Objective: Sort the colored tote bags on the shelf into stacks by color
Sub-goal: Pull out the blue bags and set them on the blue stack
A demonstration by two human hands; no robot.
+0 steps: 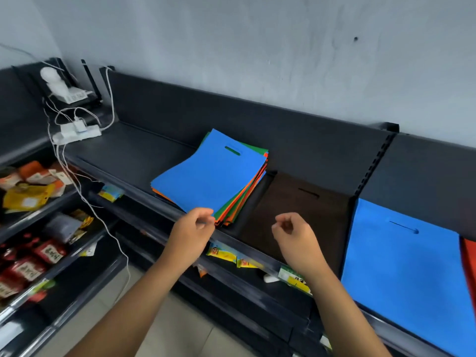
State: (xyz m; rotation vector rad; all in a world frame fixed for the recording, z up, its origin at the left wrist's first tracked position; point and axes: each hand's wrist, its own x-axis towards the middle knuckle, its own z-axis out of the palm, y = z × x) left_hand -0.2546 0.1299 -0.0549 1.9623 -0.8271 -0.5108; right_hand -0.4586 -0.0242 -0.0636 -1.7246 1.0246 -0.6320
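A mixed pile of tote bags (213, 173) lies on the black shelf (134, 153), a blue bag on top with green and orange edges fanned out beneath. My left hand (193, 228) pinches the pile's near corner. To the right lie a dark brown bag (296, 215), then a blue bag (401, 274), then an orange-red bag (470, 258) at the frame's edge. Over the brown bag's near edge, my right hand (293, 233) hovers with its fingers loosely curled and nothing in them.
A white power strip (77, 134) with trailing cables sits at the shelf's left end, beside a router and a white device. Lower shelves at left hold snack packets (31, 191). Price tags line the shelf fronts. The back panel rises right behind the bags.
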